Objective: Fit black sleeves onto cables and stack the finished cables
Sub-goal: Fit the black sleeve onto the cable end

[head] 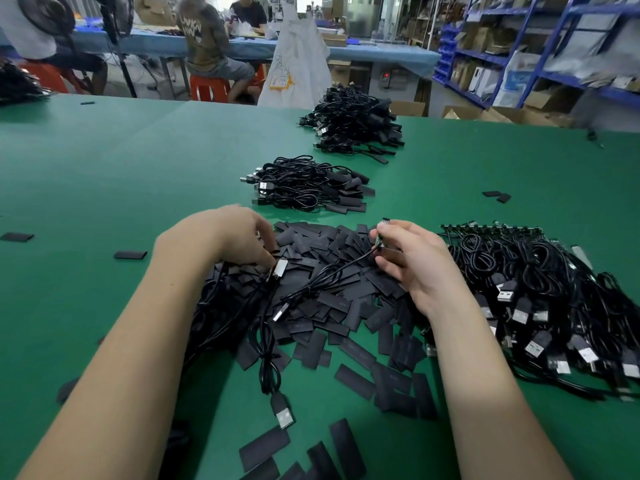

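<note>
Your right hand (412, 258) is raised over the sleeves (332, 271), wrist bent, its grip pinching the green board (381, 237) at the end of a cable (325, 275) that trails down across the heap. Your left hand (239, 237) reaches palm-down into the heap, fingers curled at a sleeve by a silver plug (278, 270); whether that grip has closed on anything, you cannot tell. Unsleeved cables (540, 299) lie to your right on the worktop (104, 174); two finished stacks (308, 185) sit beyond.
</note>
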`<action>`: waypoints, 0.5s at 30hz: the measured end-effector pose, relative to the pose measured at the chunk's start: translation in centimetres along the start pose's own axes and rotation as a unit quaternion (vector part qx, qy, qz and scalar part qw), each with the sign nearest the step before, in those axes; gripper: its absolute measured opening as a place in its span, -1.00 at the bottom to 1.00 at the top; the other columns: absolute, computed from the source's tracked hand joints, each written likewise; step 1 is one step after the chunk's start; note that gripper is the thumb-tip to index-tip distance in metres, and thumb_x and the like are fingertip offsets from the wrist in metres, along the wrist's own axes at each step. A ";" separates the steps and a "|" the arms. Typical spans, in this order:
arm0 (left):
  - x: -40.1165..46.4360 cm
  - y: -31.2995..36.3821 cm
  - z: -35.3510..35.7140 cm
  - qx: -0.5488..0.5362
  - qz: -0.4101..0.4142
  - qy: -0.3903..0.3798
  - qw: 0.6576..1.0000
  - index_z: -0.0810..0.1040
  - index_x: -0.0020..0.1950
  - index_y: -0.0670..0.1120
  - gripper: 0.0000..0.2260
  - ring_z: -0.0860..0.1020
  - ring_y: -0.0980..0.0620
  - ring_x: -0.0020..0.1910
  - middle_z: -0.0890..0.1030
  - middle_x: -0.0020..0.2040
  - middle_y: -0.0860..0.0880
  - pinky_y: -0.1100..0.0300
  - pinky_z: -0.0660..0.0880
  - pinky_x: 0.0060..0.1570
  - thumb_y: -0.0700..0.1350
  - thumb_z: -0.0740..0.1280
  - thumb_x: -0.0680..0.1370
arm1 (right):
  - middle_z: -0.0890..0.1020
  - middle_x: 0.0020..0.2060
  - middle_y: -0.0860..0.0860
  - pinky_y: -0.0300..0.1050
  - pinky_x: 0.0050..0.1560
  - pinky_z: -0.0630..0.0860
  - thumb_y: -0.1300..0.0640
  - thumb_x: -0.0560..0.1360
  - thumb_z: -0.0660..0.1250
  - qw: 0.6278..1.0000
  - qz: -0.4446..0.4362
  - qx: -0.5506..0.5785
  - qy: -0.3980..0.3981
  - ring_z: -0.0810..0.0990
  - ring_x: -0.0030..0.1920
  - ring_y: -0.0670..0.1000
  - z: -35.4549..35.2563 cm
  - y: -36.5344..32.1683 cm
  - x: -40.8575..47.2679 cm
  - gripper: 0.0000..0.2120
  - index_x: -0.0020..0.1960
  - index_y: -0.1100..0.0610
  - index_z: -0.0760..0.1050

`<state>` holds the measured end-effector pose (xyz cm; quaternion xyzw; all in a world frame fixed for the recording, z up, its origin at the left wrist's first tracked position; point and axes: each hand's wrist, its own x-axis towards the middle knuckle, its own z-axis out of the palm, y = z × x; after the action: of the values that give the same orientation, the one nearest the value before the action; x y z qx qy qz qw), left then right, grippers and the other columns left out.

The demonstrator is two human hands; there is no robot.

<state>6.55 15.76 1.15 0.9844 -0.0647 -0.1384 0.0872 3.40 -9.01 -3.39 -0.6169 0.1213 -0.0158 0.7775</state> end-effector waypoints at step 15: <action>0.0 2.5 0.6 -0.133 0.122 0.090 0.979 0.51 -0.06 0.05 -0.86 0.56 0.10 -0.13 0.59 -0.08 0.09 0.24 0.46 -0.13 -0.01 0.46 0.52 | 0.64 -0.13 0.04 -0.31 -0.31 0.54 0.17 0.53 0.47 0.998 -0.019 -0.053 0.010 0.60 -0.32 -0.12 0.4 0.5 0.3 -0.92 -0.01 0.12 0.60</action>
<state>6.10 13.26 1.06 0.9569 -0.1576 -0.0452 0.2395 3.71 -8.56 -3.79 -0.6596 0.1180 -0.0308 0.7416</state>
